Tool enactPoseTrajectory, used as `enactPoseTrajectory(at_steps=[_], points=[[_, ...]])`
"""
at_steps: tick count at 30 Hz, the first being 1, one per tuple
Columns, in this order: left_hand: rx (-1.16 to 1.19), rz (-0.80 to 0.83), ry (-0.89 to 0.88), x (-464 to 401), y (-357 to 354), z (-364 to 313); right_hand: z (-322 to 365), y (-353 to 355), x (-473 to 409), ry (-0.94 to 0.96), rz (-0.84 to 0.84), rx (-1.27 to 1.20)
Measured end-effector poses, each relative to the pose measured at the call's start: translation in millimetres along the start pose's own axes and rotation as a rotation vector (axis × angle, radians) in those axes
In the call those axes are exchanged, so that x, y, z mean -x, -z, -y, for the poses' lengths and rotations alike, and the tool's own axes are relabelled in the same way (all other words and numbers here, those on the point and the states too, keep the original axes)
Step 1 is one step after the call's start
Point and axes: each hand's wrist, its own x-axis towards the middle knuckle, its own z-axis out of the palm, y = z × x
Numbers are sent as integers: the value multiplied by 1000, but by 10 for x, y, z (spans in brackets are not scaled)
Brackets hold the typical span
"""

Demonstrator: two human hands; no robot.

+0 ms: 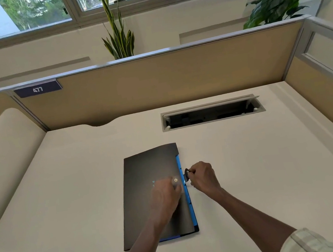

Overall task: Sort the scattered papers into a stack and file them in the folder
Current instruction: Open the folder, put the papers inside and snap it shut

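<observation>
A black folder (144, 173) with blue inner edges lies closed on the cream desk (255, 166), in the middle of the head view. My left hand (165, 193) rests flat on the folder's cover, fingertips by a round snap button (175, 180). At the folder's right edge, my right hand (203, 176) pinches the small black closure tab (187, 173). No loose papers show on the desk; whether any lie inside the folder is hidden.
An open cable tray (211, 113) is cut into the desk behind the folder. Tan cubicle partitions (154, 84) wall the desk at the back and right. A rounded cream panel (3, 162) rises on the left. Plants (118, 35) stand behind the partition.
</observation>
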Motion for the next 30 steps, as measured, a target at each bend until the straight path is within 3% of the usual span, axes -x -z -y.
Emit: enactPoseTrajectory(at_steps=[4, 9, 24, 30], points=[[-108, 159, 87, -3, -140, 395, -57, -54, 20, 37, 38, 40], [-270, 323, 7, 111, -339, 759, -50, -166, 55, 127, 29, 43], [-177, 279, -31, 130, -534, 920, -43, -573, 90, 498, 197, 716], [-209, 282, -35, 103, -563, 909, 73, -617, 120, 488, 286, 737]])
